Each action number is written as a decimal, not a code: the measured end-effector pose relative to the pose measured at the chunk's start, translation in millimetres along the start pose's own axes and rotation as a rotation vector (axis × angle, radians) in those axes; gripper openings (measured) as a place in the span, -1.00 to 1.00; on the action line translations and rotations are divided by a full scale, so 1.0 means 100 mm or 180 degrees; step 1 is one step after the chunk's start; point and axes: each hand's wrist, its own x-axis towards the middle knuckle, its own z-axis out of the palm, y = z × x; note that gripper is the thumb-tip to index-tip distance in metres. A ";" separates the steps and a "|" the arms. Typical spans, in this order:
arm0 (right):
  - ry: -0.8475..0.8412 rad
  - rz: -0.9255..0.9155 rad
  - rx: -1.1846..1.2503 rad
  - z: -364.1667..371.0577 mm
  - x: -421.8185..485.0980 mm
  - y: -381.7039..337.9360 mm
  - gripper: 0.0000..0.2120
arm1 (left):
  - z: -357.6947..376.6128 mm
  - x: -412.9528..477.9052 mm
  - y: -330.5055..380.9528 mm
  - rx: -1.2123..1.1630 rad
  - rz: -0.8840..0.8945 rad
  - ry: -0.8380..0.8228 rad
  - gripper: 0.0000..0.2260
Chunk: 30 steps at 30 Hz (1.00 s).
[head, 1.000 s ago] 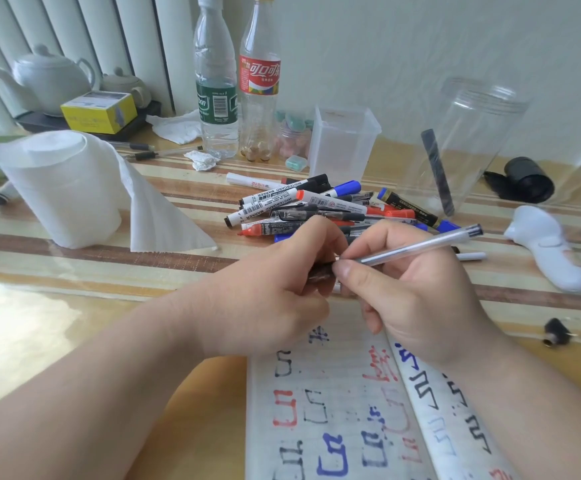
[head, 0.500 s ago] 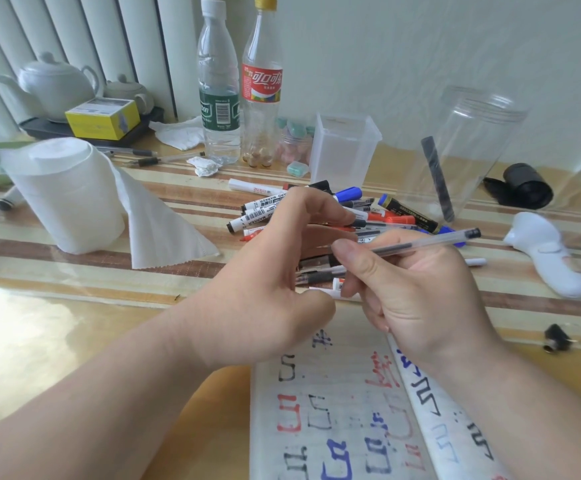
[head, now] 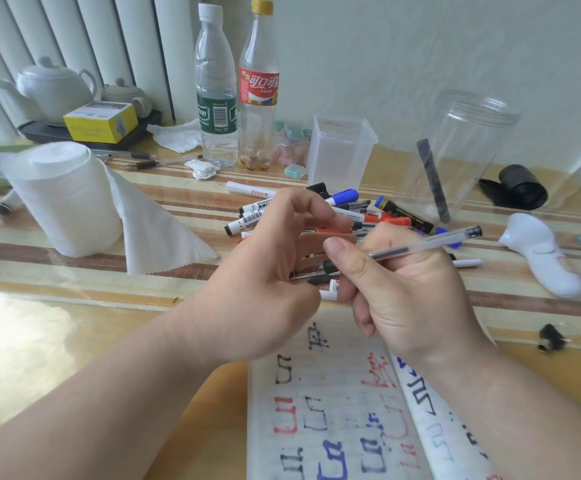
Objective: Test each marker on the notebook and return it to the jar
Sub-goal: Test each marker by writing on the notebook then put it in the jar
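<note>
Fingers [head: 358,292] round pen [head: 420,244] above notebook [head: 316,410] edge

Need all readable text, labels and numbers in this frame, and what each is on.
"可口可": red-label bottle; the rest curves out of view.
"MARKER": white marker in the pile, next to a barcode.
"...on": green-label bottle, partial; barcode digits too small to read.
Red print on the far white marker: blurred.
Print on the black-and-yellow marker: too small.
notebook: hand-drawn test strokes only, no printed text.
</note>
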 end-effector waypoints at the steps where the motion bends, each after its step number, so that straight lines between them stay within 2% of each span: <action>1: -0.0013 0.0011 0.0026 0.00 -0.01 0.00 -0.64 | 0.00 0.00 0.00 0.0001 0.0019 -0.0030 -0.43; 8: 0.0012 0.0127 0.0058 -0.02 0.00 -0.01 -0.60 | 0.05 0.00 -0.02 -0.0087 0.0038 -0.0142 -0.41; 11: 0.0031 0.0331 0.0259 -0.02 -0.03 0.01 -0.58 | 0.01 0.00 -0.03 -0.0028 -0.0094 -0.0183 -0.53; 15: 0.0250 0.0615 0.0913 -0.05 0.01 0.00 -0.64 | -0.02 0.03 -0.02 0.0189 -0.0256 0.0045 -0.78; 21: 0.0095 0.0688 0.1078 -0.11 0.01 -0.03 -0.69 | -0.09 0.02 0.00 0.0969 -0.0135 0.0166 -0.85; 25: -0.0095 0.0884 0.1408 -0.18 0.02 -0.04 -0.67 | -0.12 0.02 0.00 0.1145 -0.0183 0.0155 -0.80; 27: -0.0088 0.0798 0.1331 -0.19 0.02 -0.04 -0.76 | -0.12 0.00 0.02 0.1274 -0.0175 0.0128 -0.76; 30: -0.0197 0.0594 0.1350 -0.18 0.03 -0.07 -0.78 | -0.11 0.00 0.04 0.1203 -0.0180 0.0137 -0.73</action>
